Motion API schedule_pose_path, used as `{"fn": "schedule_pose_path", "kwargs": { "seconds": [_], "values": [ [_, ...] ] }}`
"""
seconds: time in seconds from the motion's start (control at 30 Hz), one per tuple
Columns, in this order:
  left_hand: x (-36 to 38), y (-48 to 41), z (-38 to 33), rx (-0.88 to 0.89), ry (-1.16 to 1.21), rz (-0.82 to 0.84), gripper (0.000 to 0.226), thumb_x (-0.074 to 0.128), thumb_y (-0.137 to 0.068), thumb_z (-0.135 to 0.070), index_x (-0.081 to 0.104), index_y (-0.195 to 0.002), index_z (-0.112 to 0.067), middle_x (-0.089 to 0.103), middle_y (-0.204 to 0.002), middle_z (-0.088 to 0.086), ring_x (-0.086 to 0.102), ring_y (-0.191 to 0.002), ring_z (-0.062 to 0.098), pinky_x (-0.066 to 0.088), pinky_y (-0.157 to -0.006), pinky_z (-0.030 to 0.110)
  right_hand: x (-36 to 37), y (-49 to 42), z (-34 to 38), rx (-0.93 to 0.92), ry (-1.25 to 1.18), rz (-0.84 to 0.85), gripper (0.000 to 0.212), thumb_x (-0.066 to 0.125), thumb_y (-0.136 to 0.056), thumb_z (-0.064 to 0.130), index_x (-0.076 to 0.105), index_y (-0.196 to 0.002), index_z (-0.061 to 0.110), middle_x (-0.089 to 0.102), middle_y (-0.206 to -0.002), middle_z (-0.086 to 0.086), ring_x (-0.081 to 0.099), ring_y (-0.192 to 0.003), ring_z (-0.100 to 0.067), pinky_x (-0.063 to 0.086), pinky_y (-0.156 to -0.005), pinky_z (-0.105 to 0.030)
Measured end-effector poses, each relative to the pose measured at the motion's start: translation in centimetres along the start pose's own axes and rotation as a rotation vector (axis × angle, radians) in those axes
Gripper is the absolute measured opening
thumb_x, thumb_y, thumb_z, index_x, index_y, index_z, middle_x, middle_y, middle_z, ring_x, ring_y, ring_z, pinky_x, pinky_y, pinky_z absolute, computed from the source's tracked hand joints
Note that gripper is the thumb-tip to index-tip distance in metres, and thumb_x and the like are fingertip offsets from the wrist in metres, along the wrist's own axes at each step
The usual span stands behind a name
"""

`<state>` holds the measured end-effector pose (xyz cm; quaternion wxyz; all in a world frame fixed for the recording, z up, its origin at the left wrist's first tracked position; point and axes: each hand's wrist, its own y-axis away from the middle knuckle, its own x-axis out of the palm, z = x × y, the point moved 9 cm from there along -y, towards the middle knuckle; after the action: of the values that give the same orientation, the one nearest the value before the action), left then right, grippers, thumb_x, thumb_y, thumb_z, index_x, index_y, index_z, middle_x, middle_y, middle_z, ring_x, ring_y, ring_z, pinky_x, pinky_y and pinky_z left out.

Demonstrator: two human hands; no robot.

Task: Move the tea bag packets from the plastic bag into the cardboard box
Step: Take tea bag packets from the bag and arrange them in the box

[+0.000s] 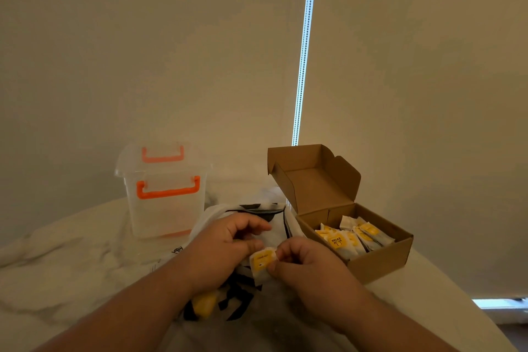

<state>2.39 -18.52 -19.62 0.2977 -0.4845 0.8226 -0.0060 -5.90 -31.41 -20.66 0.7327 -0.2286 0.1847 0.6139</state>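
Observation:
A white plastic bag (258,216) with black print lies crumpled on the bed in front of me. My left hand (228,246) rests on the bag with its fingers curled at the bag's opening. My right hand (303,263) pinches a white tea bag packet (261,264) with a yellow label, just above the bag. To the right stands an open cardboard box (380,263) with its lid flipped back. Inside it lie several white and yellow packets (350,238). Another yellow patch (205,304) shows through the bag under my left wrist.
A clear plastic container (165,203) with orange handles stands behind the bag on the left. White bedding (65,260) covers the surface. A blind with a bead chain (304,51) hangs behind. The bed edge drops off at the right.

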Motion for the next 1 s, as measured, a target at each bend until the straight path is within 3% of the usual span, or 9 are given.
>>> {"fn": "schedule_pose_path", "kwargs": {
  "seconds": [0.2, 0.3, 0.4, 0.47, 0.57, 0.8, 0.87, 0.97, 1.0],
  "values": [
    [-1.2, -0.5, 0.6, 0.042, -0.390, -0.157, 0.022, 0.055, -0.096, -0.029, 0.065, -0.109, -0.044, 0.062, -0.107, -0.026, 0.057, -0.097, -0.008, 0.043, -0.079, 0.009, -3.5, 1.6, 3.1, -0.095, -0.071, -0.066, 0.004, 0.072, -0.085, 0.026, 0.068, -0.084, 0.028, 0.072, -0.079, 0.009, 0.063, -0.067, -0.002, 0.053, -0.063, -0.018],
    [-1.1, -0.6, 1.2, 0.054, -0.530, -0.185, 0.026, 0.048, -0.099, -0.030, 0.063, -0.117, -0.042, 0.058, -0.115, -0.025, 0.054, -0.102, -0.004, 0.039, -0.086, 0.009, -9.4, 1.8, 3.3, -0.124, -0.121, -0.310, 0.009, 0.069, -0.087, 0.020, 0.064, -0.091, 0.026, 0.074, -0.080, 0.010, 0.070, -0.074, -0.007, 0.051, -0.066, -0.025],
    [-1.2, -0.8, 1.8, 0.036, -0.548, -0.190, 0.027, 0.048, -0.099, -0.030, 0.062, -0.120, -0.040, 0.061, -0.117, -0.021, 0.055, -0.105, -0.001, 0.044, -0.093, 0.017, -14.4, 0.9, 0.4, 0.005, 0.095, -0.519, 0.014, 0.072, -0.085, 0.021, 0.060, -0.090, 0.027, 0.071, -0.074, 0.000, 0.067, -0.070, -0.017, 0.048, -0.059, -0.030],
    [-1.3, -0.7, 1.8, 0.017, -0.538, -0.196, 0.030, 0.048, -0.098, -0.028, 0.062, -0.122, -0.039, 0.062, -0.118, -0.020, 0.057, -0.105, 0.001, 0.048, -0.096, 0.023, -14.6, -0.5, -2.3, 0.139, 0.294, -0.453, 0.009, 0.071, -0.083, 0.020, 0.064, -0.081, 0.025, 0.068, -0.075, 0.000, 0.064, -0.070, -0.018, 0.052, -0.062, -0.033],
    [-1.5, -0.6, 1.7, 0.000, -0.539, -0.212, 0.031, 0.048, -0.098, -0.026, 0.061, -0.124, -0.038, 0.063, -0.118, -0.018, 0.057, -0.105, 0.002, 0.049, -0.097, 0.027, -13.1, -2.0, -5.9, 0.304, 0.509, -0.288, 0.009, 0.066, -0.080, 0.023, 0.069, -0.072, 0.028, 0.067, -0.080, 0.007, 0.062, -0.080, -0.015, 0.055, -0.081, -0.041],
    [-1.9, -0.4, 1.5, -0.021, -0.520, -0.242, 0.033, 0.046, -0.100, -0.025, 0.058, -0.128, -0.035, 0.062, -0.111, -0.015, 0.057, -0.100, 0.003, 0.048, -0.091, 0.023, -13.3, -2.1, -6.0, 0.309, 0.575, -0.291, 0.014, 0.059, -0.086, 0.032, 0.068, -0.076, 0.031, 0.066, -0.087, 0.008, 0.060, -0.086, -0.015, 0.051, -0.089, -0.047],
    [-2.0, -0.4, 1.5, -0.018, -0.525, -0.258, 0.035, 0.044, -0.100, -0.025, 0.055, -0.131, -0.036, 0.062, -0.110, -0.015, 0.057, -0.098, 0.002, 0.048, -0.088, 0.021, -13.1, -1.9, -4.0, 0.194, 0.590, -0.341, 0.017, 0.059, -0.089, 0.036, 0.066, -0.074, 0.034, 0.065, -0.085, 0.011, 0.059, -0.083, -0.011, 0.052, -0.084, -0.041],
    [-2.1, -0.5, 1.2, -0.008, -0.504, -0.265, 0.035, 0.043, -0.101, -0.022, 0.054, -0.133, -0.034, 0.064, -0.110, -0.012, 0.057, -0.094, 0.002, 0.040, -0.078, 0.009, -10.5, 0.0, 1.6, -0.106, 0.483, -0.350, 0.021, 0.060, -0.094, 0.030, 0.061, -0.075, 0.039, 0.059, -0.078, 0.016, 0.056, -0.074, 0.000, 0.041, -0.061, -0.011],
    [-2.0, -0.6, 0.9, 0.007, -0.506, -0.253, 0.037, 0.043, -0.101, -0.019, 0.054, -0.134, -0.032, 0.064, -0.113, -0.010, 0.058, -0.097, 0.005, 0.040, -0.078, 0.009, -9.1, 1.0, 3.5, -0.193, 0.454, -0.310, 0.021, 0.060, -0.094, 0.029, 0.059, -0.078, 0.042, 0.058, -0.078, 0.018, 0.056, -0.077, 0.003, 0.041, -0.060, -0.008]
  ]
}}
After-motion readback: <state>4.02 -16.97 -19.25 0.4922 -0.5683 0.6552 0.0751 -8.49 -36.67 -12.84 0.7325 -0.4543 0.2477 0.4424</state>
